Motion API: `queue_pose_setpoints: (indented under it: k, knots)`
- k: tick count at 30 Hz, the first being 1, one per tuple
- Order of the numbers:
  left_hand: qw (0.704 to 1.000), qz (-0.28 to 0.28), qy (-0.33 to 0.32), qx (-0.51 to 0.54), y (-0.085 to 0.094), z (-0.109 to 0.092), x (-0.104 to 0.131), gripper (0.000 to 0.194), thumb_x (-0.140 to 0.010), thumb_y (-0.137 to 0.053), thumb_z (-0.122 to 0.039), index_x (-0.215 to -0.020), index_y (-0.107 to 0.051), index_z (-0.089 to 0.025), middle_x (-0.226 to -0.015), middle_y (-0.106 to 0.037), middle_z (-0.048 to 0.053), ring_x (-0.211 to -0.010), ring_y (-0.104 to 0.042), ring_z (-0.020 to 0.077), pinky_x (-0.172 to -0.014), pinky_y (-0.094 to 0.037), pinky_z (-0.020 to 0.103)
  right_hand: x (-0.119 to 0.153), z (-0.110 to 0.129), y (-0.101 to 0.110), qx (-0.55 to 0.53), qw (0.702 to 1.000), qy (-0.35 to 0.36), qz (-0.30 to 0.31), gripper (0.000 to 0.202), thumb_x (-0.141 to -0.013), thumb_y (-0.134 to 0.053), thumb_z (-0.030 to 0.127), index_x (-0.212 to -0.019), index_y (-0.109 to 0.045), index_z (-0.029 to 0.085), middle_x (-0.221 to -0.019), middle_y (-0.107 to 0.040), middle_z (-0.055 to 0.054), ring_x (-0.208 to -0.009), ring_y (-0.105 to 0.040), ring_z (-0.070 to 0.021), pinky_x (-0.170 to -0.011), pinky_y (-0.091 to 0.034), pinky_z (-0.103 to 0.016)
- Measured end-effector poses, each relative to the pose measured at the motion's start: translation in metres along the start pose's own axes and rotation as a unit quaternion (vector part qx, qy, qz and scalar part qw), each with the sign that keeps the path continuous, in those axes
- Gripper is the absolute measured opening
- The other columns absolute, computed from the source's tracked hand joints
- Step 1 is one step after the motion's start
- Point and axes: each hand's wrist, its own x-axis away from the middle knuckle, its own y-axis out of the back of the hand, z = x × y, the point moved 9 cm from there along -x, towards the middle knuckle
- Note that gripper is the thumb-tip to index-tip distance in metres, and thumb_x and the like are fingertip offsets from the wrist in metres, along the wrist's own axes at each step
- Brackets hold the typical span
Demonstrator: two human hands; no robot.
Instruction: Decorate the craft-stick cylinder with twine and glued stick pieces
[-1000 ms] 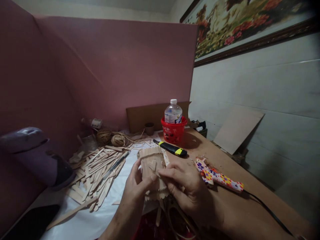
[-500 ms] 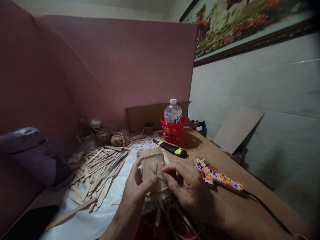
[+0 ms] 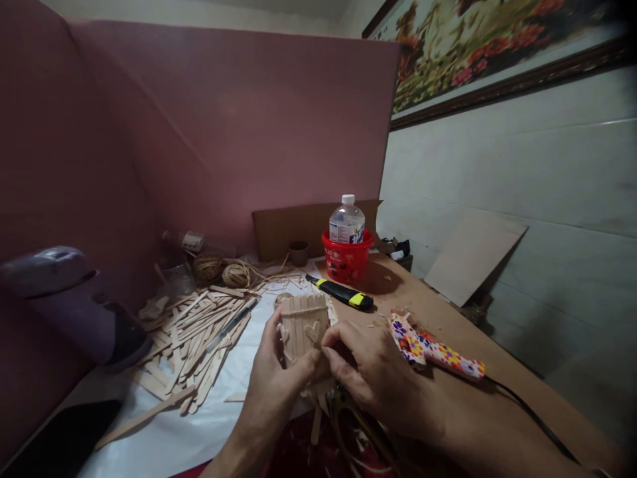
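My left hand [image 3: 281,382] is wrapped around a small pot-shaped piece made of upright craft sticks [image 3: 299,317], with twine tied around it near the top. Its thumb presses on the front face. A small wooden heart [image 3: 312,333] sits on that face, and another pale piece shows at the left edge. My right hand [image 3: 375,375] pinches thumb and forefinger together at the heart's lower right; what lies between the fingertips is too small to make out. Below, a loose stick [image 3: 316,425] and scissors-like handles [image 3: 343,425] are partly hidden.
Loose craft sticks [image 3: 199,352] lie heaped at left, near balls of twine [image 3: 235,274]. A black-yellow utility knife [image 3: 343,293], a red bucket [image 3: 347,257] holding a bottle [image 3: 348,222], and a flowered glue gun [image 3: 448,358] with its cord are at right. A purple object [image 3: 74,305] stands far left.
The craft-stick piece has turned in my left hand, so the heart sits further right and the pale piece at the left edge now shows. My right hand stays pinched beside the heart.
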Motion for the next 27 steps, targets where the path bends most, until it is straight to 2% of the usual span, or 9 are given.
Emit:
queue_pose_setpoints:
  k: [4,9,12,15,19,21,22,24,27]
  knots:
    - [0.999,-0.018,0.033,0.003,0.004,0.008,-0.001,0.078,-0.064,-0.077,-0.028,-0.134,-0.043,-0.015,-0.121,-0.063,0.017,-0.109,-0.061,0.0335,-0.089,-0.049,0.042,-0.002,-0.001,0.000,0.015,1.000,-0.012,0.000,0.012,-0.091,-0.044,0.017,-0.086,-0.054,0.018,-0.074,-0.062,-0.001,-0.065,-0.057,-0.0170,-0.062,-0.037,-0.031]
    - [0.995,-0.035,0.063,0.064,0.007,0.018,-0.003,0.076,-0.059,-0.080,-0.029,-0.127,-0.049,-0.015,-0.104,-0.070,0.013,-0.095,-0.067,0.0297,-0.081,-0.053,0.038,-0.001,-0.008,0.001,0.012,0.999,-0.026,-0.033,0.012,-0.093,-0.041,0.021,-0.089,-0.052,0.020,-0.074,-0.062,-0.002,-0.066,-0.058,-0.0173,-0.062,-0.039,-0.031]
    - [0.991,-0.044,0.082,0.098,0.007,0.021,-0.004,0.070,-0.059,-0.080,-0.031,-0.122,-0.052,-0.019,-0.102,-0.071,0.011,-0.085,-0.069,0.0274,-0.071,-0.056,0.036,-0.001,-0.016,0.013,0.007,0.993,-0.043,-0.109,0.013,-0.093,-0.041,0.022,-0.086,-0.052,0.021,-0.074,-0.060,-0.002,-0.068,-0.058,-0.0175,-0.063,-0.041,-0.031]
    - [0.987,-0.064,0.101,0.110,0.013,0.023,-0.004,0.068,-0.059,-0.080,-0.031,-0.121,-0.053,-0.022,-0.103,-0.070,0.009,-0.082,-0.070,0.0256,-0.066,-0.056,0.034,-0.002,-0.028,0.031,-0.066,0.974,-0.078,-0.204,0.011,-0.095,-0.041,0.024,-0.090,-0.051,0.021,-0.081,-0.059,-0.003,-0.071,-0.057,-0.0164,-0.066,-0.045,-0.030]
    - [0.984,-0.093,0.105,0.108,0.024,0.021,-0.006,0.061,-0.064,-0.077,-0.029,-0.119,-0.052,-0.023,-0.100,-0.070,0.007,-0.076,-0.069,0.0206,-0.066,-0.056,0.033,0.006,-0.044,0.061,-0.210,0.907,-0.110,-0.348,0.009,-0.097,-0.044,0.028,-0.095,-0.050,0.022,-0.091,-0.057,-0.003,-0.073,-0.056,-0.0138,-0.068,-0.048,-0.028]
    - [0.984,-0.093,0.095,0.118,0.025,0.018,-0.007,0.056,-0.066,-0.075,-0.028,-0.117,-0.052,-0.022,-0.096,-0.069,0.006,-0.073,-0.069,0.0198,-0.065,-0.056,0.032,0.010,-0.045,0.070,-0.242,0.887,-0.107,-0.378,0.011,-0.098,-0.044,0.029,-0.093,-0.050,0.022,-0.088,-0.056,-0.002,-0.071,-0.055,-0.0131,-0.068,-0.048,-0.028]
    - [0.984,-0.094,0.091,0.124,0.025,0.017,-0.007,0.054,-0.067,-0.074,-0.028,-0.115,-0.053,-0.021,-0.094,-0.070,0.006,-0.072,-0.069,0.0197,-0.064,-0.056,0.032,0.010,-0.044,0.072,-0.246,0.889,-0.108,-0.371,0.012,-0.098,-0.043,0.029,-0.091,-0.050,0.022,-0.085,-0.056,-0.001,-0.069,-0.054,-0.0127,-0.066,-0.047,-0.027]
    - [0.983,-0.093,0.086,0.132,0.024,0.014,-0.006,0.053,-0.065,-0.074,-0.027,-0.113,-0.053,-0.020,-0.090,-0.070,0.005,-0.071,-0.069,0.0201,-0.063,-0.056,0.032,0.005,-0.039,0.066,-0.217,0.918,-0.114,-0.312,0.015,-0.098,-0.041,0.029,-0.087,-0.048,0.022,-0.076,-0.054,0.001,-0.064,-0.052,-0.0125,-0.060,-0.044,-0.026]
    - [0.983,-0.078,0.082,0.145,0.018,0.011,-0.005,0.058,-0.063,-0.075,-0.027,-0.116,-0.053,-0.021,-0.090,-0.070,0.005,-0.074,-0.069,0.0214,-0.065,-0.056,0.034,-0.004,-0.027,0.042,-0.108,0.976,-0.117,-0.152,0.016,-0.094,-0.046,0.025,-0.078,-0.047,0.023,-0.063,-0.050,0.004,-0.056,-0.048,-0.0132,-0.052,-0.036,-0.027]
